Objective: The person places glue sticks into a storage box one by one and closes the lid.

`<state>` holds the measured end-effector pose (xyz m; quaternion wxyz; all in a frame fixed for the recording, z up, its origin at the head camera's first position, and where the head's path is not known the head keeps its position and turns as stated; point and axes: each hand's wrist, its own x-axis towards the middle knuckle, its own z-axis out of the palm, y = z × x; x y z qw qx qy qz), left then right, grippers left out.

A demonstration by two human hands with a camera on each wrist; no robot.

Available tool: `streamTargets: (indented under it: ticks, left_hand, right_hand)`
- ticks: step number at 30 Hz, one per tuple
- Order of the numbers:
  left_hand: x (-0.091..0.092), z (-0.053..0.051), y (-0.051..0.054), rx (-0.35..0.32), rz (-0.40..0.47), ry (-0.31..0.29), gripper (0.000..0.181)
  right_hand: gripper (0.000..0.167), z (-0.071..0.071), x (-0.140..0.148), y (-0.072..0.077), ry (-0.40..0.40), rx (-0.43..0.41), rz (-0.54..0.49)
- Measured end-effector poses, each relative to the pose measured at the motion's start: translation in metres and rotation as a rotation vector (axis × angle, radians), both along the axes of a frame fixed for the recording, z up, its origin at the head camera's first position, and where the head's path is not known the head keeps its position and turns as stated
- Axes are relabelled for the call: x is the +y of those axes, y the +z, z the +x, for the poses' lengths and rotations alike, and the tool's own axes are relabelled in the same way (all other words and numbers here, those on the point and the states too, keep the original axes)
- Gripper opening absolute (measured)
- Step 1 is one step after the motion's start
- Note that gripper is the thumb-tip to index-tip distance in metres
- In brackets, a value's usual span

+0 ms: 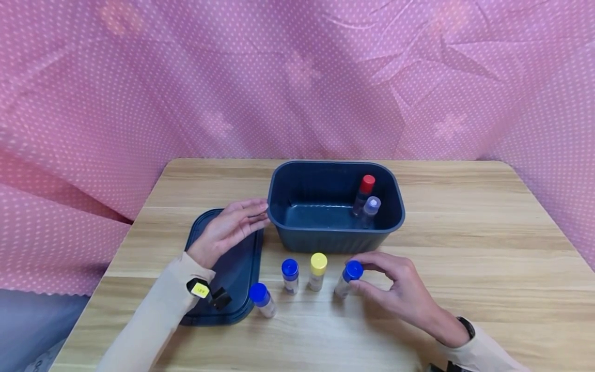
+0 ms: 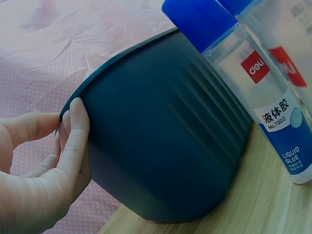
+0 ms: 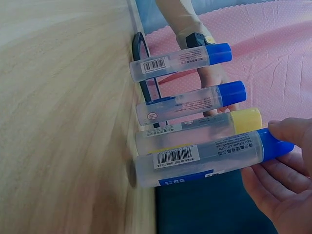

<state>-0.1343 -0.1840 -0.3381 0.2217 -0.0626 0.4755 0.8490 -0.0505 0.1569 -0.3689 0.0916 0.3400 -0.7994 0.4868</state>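
My right hand (image 1: 400, 289) pinches the blue cap of a liquid glue bottle (image 3: 200, 158) between thumb and fingers. That bottle leans a little in front of the bin; I cannot tell whether its base touches the table. My left hand (image 1: 234, 227) touches the left end of a dark blue storage bin (image 2: 161, 131) near its rim with nearly straight fingers. Inside the bin's right side stand a red-capped bottle (image 1: 364, 192) and a clear-capped one (image 1: 370, 209). A yellow-capped bottle (image 1: 317, 271) and two blue-capped bottles, one nearer (image 1: 263, 299) and one farther (image 1: 290, 276), stand on the table.
The bin's dark lid (image 1: 234, 279) lies flat at the left, partly under my left forearm. Beneath everything is a wood-grain table (image 1: 488, 248). A pink dotted cloth (image 1: 297, 77) hangs behind it and along the sides.
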Motion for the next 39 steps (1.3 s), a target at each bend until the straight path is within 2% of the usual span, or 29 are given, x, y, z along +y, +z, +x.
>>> streamTargets:
  ticks: [15, 23, 30, 39]
  left_hand:
    - [0.000, -0.002, -0.004, 0.030, 0.017, -0.020, 0.016]
    - [0.000, -0.002, -0.003, 0.028, -0.011, -0.013, 0.040]
    - [0.000, 0.000, -0.002, 0.006, 0.009, 0.009, 0.022]
    - [0.000, -0.001, -0.002, 0.004, 0.024, 0.002, 0.022]
  right_hand:
    - [0.039, -0.004, 0.003, 0.015, -0.042, 0.026, -0.022]
    - [0.040, -0.007, 0.005, 0.020, -0.054, 0.026, -0.008]
    - [0.041, -0.009, 0.006, 0.026, -0.055, 0.034, -0.025]
    - [0.043, -0.010, 0.006, 0.032, -0.062, 0.047, -0.026]
